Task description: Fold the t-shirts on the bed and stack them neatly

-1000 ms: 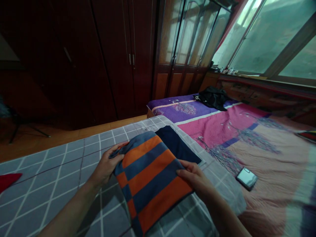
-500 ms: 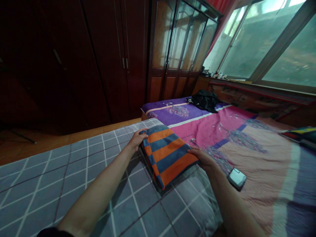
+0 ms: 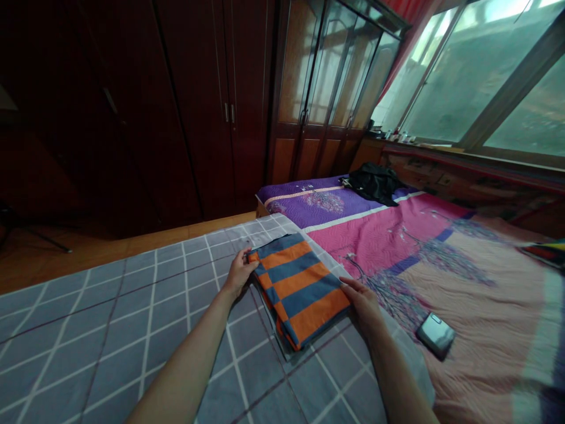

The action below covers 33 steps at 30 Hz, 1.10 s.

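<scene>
A folded cloth (image 3: 304, 285) with orange and grey-blue stripes lies on the grey checked bedspread (image 3: 176, 330). At its far left corner, my left hand (image 3: 238, 274) is closed, pinching the edge between thumb and fingers. My right hand (image 3: 362, 301) rests beside the right edge, its fingers stretched out and their tips touching the cloth; the thumb is hidden. Grey layers show beneath the striped top along the near left side.
A phone (image 3: 436, 334) lies on the patterned pink and purple cover (image 3: 362, 227) at right. Farther back is a black heap of fabric (image 3: 373, 181). Dark wardrobes (image 3: 198, 118) stand beyond the bed, and a window (image 3: 459, 76) is at upper right.
The striped cloth has come down flatter onto the bedspread and slightly nearer. My right hand's fingers have loosened and straightened at its edge. The view has shifted a little.
</scene>
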Motion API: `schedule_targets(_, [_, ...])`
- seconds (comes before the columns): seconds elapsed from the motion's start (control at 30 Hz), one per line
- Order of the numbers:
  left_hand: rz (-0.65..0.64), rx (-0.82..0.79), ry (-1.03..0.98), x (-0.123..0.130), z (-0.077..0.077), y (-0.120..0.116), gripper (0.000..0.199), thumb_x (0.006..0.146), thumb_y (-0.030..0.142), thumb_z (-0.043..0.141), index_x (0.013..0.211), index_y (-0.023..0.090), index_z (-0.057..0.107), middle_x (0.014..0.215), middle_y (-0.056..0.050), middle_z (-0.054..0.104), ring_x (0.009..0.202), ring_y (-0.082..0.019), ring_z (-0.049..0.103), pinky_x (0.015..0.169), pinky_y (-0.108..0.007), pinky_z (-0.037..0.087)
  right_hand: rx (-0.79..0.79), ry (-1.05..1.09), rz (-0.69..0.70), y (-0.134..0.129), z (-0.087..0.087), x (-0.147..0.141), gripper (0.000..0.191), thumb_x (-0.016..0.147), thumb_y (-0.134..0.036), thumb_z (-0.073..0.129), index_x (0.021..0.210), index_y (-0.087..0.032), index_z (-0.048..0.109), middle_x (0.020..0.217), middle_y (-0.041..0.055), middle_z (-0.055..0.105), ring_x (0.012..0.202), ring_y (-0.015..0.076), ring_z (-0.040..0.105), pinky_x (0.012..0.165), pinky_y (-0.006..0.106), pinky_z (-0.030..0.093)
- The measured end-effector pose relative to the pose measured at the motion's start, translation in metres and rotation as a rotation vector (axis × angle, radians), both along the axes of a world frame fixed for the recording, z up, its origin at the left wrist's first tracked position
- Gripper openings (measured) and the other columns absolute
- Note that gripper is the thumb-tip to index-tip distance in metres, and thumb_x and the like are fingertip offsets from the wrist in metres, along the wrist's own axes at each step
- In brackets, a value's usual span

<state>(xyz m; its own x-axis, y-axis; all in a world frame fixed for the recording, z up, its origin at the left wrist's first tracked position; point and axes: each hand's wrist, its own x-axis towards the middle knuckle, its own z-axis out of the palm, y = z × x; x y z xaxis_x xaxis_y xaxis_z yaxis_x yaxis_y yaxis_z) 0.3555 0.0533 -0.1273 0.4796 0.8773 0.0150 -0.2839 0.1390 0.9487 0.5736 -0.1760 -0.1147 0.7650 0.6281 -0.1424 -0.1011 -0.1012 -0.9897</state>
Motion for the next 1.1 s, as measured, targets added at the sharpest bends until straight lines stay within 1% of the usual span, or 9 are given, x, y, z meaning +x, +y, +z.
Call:
schedule_targets(0.13, [0.059,0.096,0.053,-0.001,-0.003,-0.001,0.055,0.063,0.022,0.069,0.114,0.015,0.051,0.099,-0.009,0.066,0.09,-0.022,0.065,0.08,-0.034,0.051,-0.094,-0.162,-0.06,0.0,-0.003,-0.001,0.05,0.064,-0.049,0.066,0.101,-0.015,0.065,0.078,0.0078,0.071,0.075,0.0254,0.068,0.071,0.038,0.054])
schedule_targets(0.23, [0.163,0.186,0.101,-0.004,0.004,-0.006,0.054,0.064,0.017,0.068,0.116,0.018,0.053,0.115,-0.011,0.059,0.108,-0.026,0.058,0.092,-0.039,0.047,-0.235,-0.367,-0.132,-0.004,0.002,0.004,0.048,0.065,-0.049,0.062,0.1,-0.016,0.066,0.081,0.0093,0.07,0.081,0.0285,0.067,0.077,0.044,0.051])
schedule_targets(0.33, [0.264,0.522,0.209,-0.006,0.02,-0.022,0.048,0.071,0.014,0.063,0.118,0.022,0.055,0.128,-0.01,0.051,0.126,-0.028,0.043,0.108,-0.043,0.033,-0.344,-0.623,-0.164,0.002,0.014,0.005,0.047,0.067,-0.047,0.059,0.105,-0.019,0.066,0.101,0.012,0.067,0.1,0.0325,0.061,0.091,0.051,0.042])
schedule_targets(0.43, [0.173,0.958,0.35,0.0,0.03,-0.047,0.048,0.08,0.014,0.054,0.127,0.023,0.051,0.129,-0.01,0.052,0.127,-0.028,0.042,0.111,-0.046,0.028,-0.342,-0.871,-0.024,0.029,0.024,-0.006,0.049,0.075,-0.045,0.052,0.114,-0.017,0.063,0.124,0.0131,0.058,0.118,0.0296,0.05,0.103,0.046,0.034])
schedule_targets(0.53, [-0.02,1.139,0.439,0.007,0.024,-0.065,0.061,0.082,0.022,0.056,0.14,0.023,0.037,0.139,-0.012,0.045,0.134,-0.03,0.033,0.113,-0.052,0.02,-0.335,-1.065,0.195,0.073,0.026,-0.024,0.047,0.084,-0.04,0.047,0.122,-0.017,0.059,0.134,0.0125,0.052,0.126,0.0251,0.044,0.106,0.041,0.031])
schedule_targets(0.63, [-0.108,1.147,0.557,0.01,0.008,-0.067,0.077,0.08,0.04,0.061,0.146,0.018,0.027,0.149,-0.017,0.031,0.141,-0.034,0.019,0.114,-0.059,0.007,-0.377,-1.203,0.347,0.114,0.02,-0.033,0.05,0.089,-0.041,0.044,0.132,-0.015,0.051,0.145,0.012,0.041,0.135,0.0257,0.032,0.11,0.041,0.025])
schedule_targets(0.73, [-0.134,1.058,0.714,0.007,-0.002,-0.061,0.085,0.077,0.054,0.061,0.144,0.013,0.032,0.152,-0.022,0.022,0.141,-0.04,0.007,0.111,-0.063,0.004,-0.453,-1.283,0.407,0.137,0.009,-0.032,0.06,0.091,-0.049,0.041,0.14,-0.014,0.041,0.15,0.0125,0.032,0.139,0.0293,0.022,0.112,0.046,0.017])
schedule_targets(0.93, [-0.183,0.989,0.975,0.006,0.004,-0.06,0.097,0.072,0.071,0.052,0.147,0.014,0.027,0.156,-0.018,0.008,0.141,-0.04,-0.004,0.112,-0.059,0.003,-0.599,-1.349,0.421,0.144,-0.009,-0.024,0.069,0.093,-0.058,0.029,0.147,-0.016,0.026,0.154,0.0136,0.019,0.142,0.0286,0.014,0.112,0.05,0.012])
schedule_targets(1.1, [-0.228,0.978,1.068,0.004,0.013,-0.063,0.103,0.071,0.078,0.044,0.148,0.014,0.022,0.156,-0.018,0.004,0.141,-0.04,-0.003,0.113,-0.057,0.003,-0.649,-1.381,0.461,0.139,-0.002,-0.022,0.071,0.092,-0.061,0.029,0.148,-0.016,0.025,0.155,0.0129,0.018,0.141,0.0284,0.017,0.112,0.047,0.016])
